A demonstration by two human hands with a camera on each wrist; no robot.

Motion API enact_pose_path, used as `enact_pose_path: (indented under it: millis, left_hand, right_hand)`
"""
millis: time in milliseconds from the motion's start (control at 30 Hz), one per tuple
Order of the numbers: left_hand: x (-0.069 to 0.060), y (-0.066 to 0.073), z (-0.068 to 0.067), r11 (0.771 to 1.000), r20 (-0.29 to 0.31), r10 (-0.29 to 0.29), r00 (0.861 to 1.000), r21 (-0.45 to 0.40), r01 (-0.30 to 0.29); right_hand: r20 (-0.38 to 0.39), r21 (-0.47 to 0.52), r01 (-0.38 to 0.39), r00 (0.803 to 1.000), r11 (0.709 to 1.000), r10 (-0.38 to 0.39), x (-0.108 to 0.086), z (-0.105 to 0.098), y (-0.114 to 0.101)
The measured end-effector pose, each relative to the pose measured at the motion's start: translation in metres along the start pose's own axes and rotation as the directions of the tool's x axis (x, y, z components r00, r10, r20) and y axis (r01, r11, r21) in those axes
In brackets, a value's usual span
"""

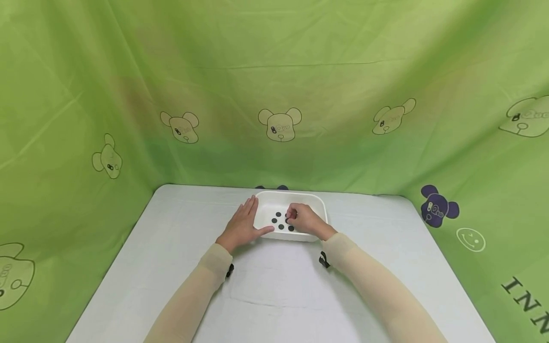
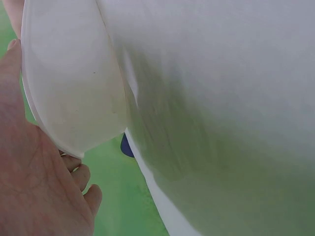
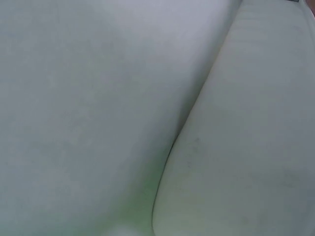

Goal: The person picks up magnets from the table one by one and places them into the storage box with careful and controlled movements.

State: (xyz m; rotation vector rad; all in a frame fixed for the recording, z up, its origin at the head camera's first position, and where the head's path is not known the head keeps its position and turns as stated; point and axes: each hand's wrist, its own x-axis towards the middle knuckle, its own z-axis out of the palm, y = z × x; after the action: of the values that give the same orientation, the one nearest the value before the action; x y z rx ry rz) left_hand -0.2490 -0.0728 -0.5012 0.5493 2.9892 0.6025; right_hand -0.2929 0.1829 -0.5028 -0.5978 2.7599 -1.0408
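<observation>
A white rectangular tray (image 1: 317, 198) sits near the table's far edge. Several small black discs (image 1: 278, 214) lie on its floor, towards the front. My left hand (image 1: 243, 226) rests against the tray's left front corner, fingers straight along the left rim and thumb at the front rim. In the left wrist view the left hand (image 2: 42, 162) touches the rim beside the outer wall (image 2: 74, 78). My right hand (image 1: 308, 220) reaches over the front right side, thumb and forefinger pinching a black disc (image 1: 287, 220), partly hidden by the fingertips. The right wrist view shows mostly the tray's outer wall (image 3: 246, 128).
The tray stands on a table with a white cover (image 1: 266, 286). Green cloth (image 1: 274, 71) printed with bear heads hangs behind it and at both sides. A black strap (image 1: 324, 260) shows at the right wrist, another black piece (image 1: 230, 270) at the left.
</observation>
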Motion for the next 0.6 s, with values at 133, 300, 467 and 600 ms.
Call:
enact_pose_path:
  millis: [133,300,467,600]
  left_hand:
    - [0.0001,0.0003,-0.0005,1.0,0.003,-0.001,1.0,0.002,0.001]
    - [0.0008,-0.0001,-0.0001,1.0,0.001,0.002,1.0,-0.003,-0.002]
    - [0.0016,-0.0005,0.0005,1.0,0.006,0.0,1.0,0.004,0.0]
    - [0.0007,-0.0003,-0.0002,1.0,0.004,0.0,1.0,0.0,0.0]
  right_hand:
    - [-0.005,-0.019,0.013,1.0,1.0,-0.013,0.002,0.0003,0.0015]
    - [0.001,-0.024,0.003,1.0,1.0,-0.003,0.0028,0.0009,0.0024]
    - [0.011,-0.026,-0.001,1.0,1.0,0.002,0.0026,0.0013,0.0018]
    - [0.013,-0.034,0.003,1.0,0.999,-0.002,0.0033,0.0021,0.0022]
